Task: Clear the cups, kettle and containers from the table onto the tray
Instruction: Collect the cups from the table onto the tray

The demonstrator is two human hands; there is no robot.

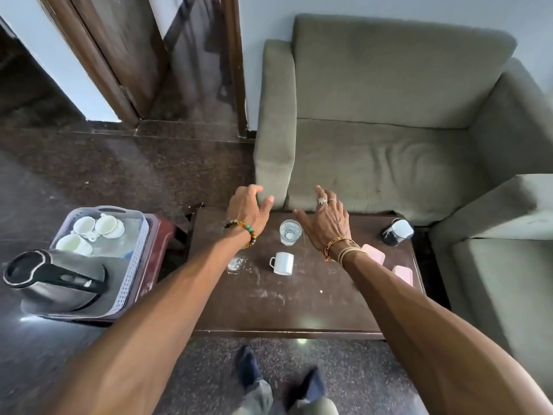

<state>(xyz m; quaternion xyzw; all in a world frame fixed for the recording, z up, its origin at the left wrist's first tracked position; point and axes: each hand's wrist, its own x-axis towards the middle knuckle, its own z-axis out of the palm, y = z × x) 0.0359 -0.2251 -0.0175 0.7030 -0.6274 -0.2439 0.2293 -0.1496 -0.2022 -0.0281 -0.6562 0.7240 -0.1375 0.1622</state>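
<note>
Head view, clearing partly done. The kettle [57,280] and three white cups [89,233] already sit in the tray [134,265], which rests on a low stool left of the tabletop [299,307]. Still on the tabletop: a clear glass [290,232], a white mug [282,263], a second small glass [235,264] half hidden under the left forearm, two pink containers [404,274] (partly covered by the right wrist), and a dark jar [396,232] lying near the far right edge. The left hand [248,209] and right hand [327,218] hover over the far edge with each grip released, fingers spread, holding nothing. The step in hand appears to be a reach for the clear glass between them; the next move likely calls for closing around its wall and keeping it upright. Whether it holds liquid is hard to make out.
</note>
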